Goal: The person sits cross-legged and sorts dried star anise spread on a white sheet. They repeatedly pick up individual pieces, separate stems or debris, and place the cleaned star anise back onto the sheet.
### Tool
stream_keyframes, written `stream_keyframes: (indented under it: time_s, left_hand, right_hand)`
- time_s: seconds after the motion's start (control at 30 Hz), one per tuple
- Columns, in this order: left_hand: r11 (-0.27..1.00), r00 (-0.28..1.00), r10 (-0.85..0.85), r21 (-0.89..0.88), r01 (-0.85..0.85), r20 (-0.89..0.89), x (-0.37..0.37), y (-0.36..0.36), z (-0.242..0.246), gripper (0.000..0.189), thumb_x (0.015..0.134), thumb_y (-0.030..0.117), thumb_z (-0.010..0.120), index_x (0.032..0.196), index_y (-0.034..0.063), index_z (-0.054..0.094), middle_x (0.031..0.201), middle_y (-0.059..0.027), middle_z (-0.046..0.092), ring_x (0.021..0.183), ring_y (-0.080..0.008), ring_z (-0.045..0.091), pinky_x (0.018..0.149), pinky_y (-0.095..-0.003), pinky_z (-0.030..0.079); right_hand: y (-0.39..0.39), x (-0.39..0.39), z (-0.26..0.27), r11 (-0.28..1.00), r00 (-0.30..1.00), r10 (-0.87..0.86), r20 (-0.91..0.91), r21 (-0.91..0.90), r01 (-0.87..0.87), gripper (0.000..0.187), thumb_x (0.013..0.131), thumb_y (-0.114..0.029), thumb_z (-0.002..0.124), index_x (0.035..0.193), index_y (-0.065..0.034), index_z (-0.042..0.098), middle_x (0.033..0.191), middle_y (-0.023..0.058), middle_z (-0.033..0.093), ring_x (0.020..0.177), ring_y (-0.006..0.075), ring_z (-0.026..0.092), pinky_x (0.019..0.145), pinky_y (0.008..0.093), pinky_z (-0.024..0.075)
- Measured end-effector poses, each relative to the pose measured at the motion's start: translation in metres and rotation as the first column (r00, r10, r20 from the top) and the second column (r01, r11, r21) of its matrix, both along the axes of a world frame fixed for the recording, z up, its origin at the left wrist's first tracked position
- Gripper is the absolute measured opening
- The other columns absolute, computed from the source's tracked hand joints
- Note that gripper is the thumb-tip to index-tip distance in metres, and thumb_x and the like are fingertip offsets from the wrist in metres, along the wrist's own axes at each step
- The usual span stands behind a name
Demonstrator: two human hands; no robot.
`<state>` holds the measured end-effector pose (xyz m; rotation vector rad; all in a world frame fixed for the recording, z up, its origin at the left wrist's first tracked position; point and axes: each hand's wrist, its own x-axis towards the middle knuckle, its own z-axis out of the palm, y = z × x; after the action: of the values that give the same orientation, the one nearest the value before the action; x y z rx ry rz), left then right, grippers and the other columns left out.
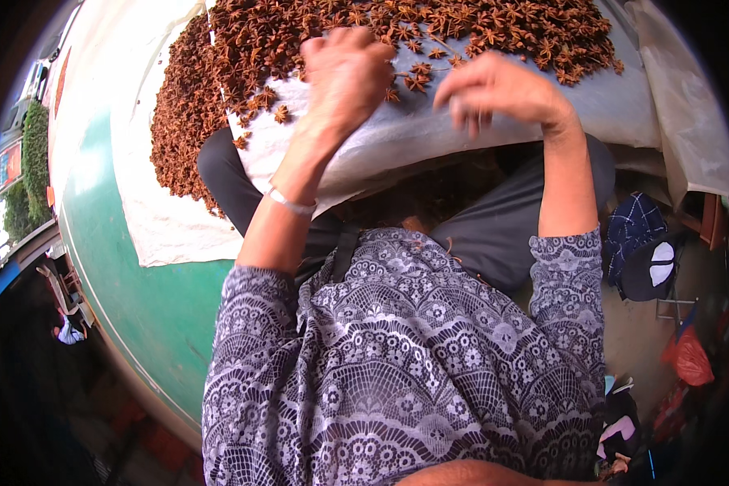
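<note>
A broad heap of brown star anise (pixel 267 36) covers the far part of a table spread with pale plastic sheeting (pixel 413 124). My left hand (pixel 352 70), blurred, is above the heap's near edge with its fingers curled; whether anything is inside them is hidden. A light bracelet (pixel 291 202) circles that wrist. To its right, my right hand (pixel 495 91) hangs over the sheeting, its fingers bent down and blurred, and I cannot tell whether they hold a small piece. Loose star anise (pixel 418 79) lie between the two hands, some with thin stems.
More star anise (pixel 182 133) is spread at left on a white sheet (pixel 158 237) over green ground (pixel 158 316). My bent knees are close under the table's near edge. At right are a dark cap (pixel 644 273), a checked cloth (pixel 635 225) and a red plastic bag (pixel 691 358).
</note>
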<state>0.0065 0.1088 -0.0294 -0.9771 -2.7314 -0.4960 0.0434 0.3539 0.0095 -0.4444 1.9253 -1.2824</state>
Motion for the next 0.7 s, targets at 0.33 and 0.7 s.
stream_keyframes:
  time_s: [0.33, 0.7]
  left_hand:
    - [0.997, 0.997, -0.078, 0.024, 0.078, 0.0, -0.047, -0.018, -0.026, 0.007, 0.087, 0.016, 0.065, 0.089, 0.0105, 0.068, 0.09, -0.0075, 0.065, 0.085, -0.0228, 0.065, 0.074, -0.0421, 0.049]
    - [0.807, 0.632, -0.418, 0.586, -0.073, 0.653, 0.037, -0.037, 0.052, 0.024, 0.095, 0.01, 0.064, 0.116, -0.0001, 0.065, 0.098, -0.0102, 0.07, 0.076, -0.0154, 0.067, 0.065, -0.0288, 0.054]
  right_hand:
    - [-0.044, -0.009, -0.068, 0.784, 0.46, 0.064, -0.885, 0.33, 0.526, 0.025, 0.082, -0.012, 0.071, 0.107, -0.0129, 0.069, 0.089, 0.0085, 0.064, 0.088, 0.0293, 0.068, 0.075, 0.0403, 0.0554]
    - [-0.048, -0.019, -0.063, 0.885, 0.549, -0.359, -0.755, -0.089, 0.457, 0.019, 0.095, -0.022, 0.063, 0.111, -0.0161, 0.07, 0.096, 0.0061, 0.075, 0.087, 0.026, 0.073, 0.077, 0.0364, 0.058]
